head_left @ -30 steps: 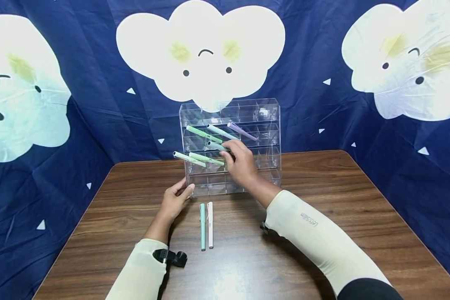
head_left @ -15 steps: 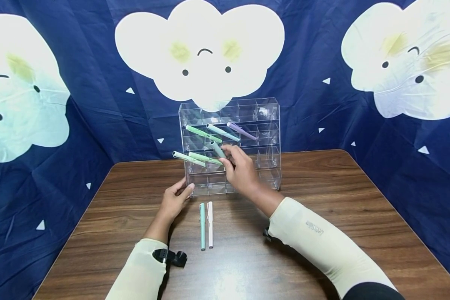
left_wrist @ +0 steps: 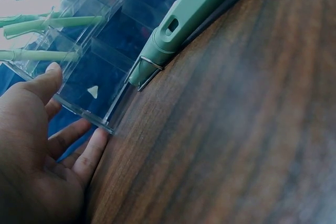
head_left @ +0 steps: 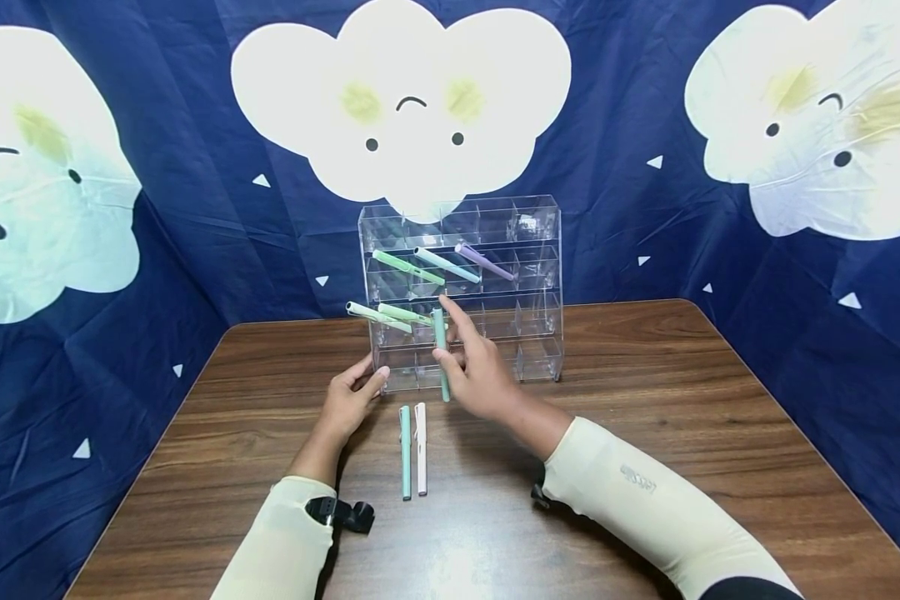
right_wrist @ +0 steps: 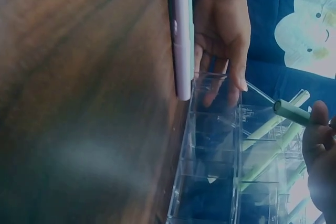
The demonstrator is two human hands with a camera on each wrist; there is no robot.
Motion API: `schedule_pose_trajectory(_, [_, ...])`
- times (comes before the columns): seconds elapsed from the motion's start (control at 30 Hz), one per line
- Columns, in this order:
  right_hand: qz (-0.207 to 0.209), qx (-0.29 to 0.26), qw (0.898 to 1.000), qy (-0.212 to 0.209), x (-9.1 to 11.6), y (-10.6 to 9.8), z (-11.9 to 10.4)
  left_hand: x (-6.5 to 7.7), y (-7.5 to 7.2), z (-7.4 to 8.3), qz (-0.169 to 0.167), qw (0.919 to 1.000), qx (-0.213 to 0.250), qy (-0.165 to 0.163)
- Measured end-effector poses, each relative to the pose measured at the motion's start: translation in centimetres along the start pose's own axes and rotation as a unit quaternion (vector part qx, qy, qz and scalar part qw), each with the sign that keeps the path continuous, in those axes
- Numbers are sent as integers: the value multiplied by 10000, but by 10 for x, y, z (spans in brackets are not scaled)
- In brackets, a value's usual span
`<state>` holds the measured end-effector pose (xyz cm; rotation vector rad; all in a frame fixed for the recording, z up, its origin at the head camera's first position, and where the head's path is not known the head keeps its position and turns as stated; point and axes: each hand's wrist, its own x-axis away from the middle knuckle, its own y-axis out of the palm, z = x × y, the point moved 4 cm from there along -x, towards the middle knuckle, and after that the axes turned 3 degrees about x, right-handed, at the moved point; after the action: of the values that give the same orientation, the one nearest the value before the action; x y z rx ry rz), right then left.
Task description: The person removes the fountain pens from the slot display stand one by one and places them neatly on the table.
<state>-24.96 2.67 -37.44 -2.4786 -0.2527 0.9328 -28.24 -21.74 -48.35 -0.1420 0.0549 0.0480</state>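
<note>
A clear acrylic rack (head_left: 537, 321) with rows of small compartments stands on the table. My left hand (head_left: 348, 406) holds its lower left side edge, thumb at the front and fingers along the side, as the left wrist view also shows (left_wrist: 44, 145). My right hand (head_left: 482, 373) pinches a teal pen (head_left: 441, 354) in front of the rack, nearly upright, with the index finger extended past its top. Slanting in the rack are a green pen (head_left: 408, 267), a light blue pen (head_left: 447, 265), a purple pen (head_left: 484, 262) and two pale green pens (head_left: 378, 317).
Before the rack, a teal pen (head_left: 406, 454) and a pale pink pen (head_left: 421, 450) lie side by side on the wooden table (head_left: 615, 358). A dark blue curtain (head_left: 615, 208) with white cloud shapes hangs behind and at the sides.
My right hand has drawn the teal pen out from the rack and down, turning it from slanted to nearly upright. The left hand has stayed at the rack's edge.
</note>
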Motion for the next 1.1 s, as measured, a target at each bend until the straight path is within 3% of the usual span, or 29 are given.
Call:
schedule_pose_trajectory(0.37, [-527, -651, 9941, 693, 14, 9, 6, 2, 0, 0, -6, 9999, -65, 92])
schedule_pose_trajectory(0.57, [-697, -748, 9899, 980, 20, 13, 12, 2, -2, -2, -35, 9999, -97, 14])
schedule_pose_trajectory(1.1, [-1533, -1418, 9625, 1734, 31, 25, 27, -1, -2, -1, -67, 9999, -99, 21])
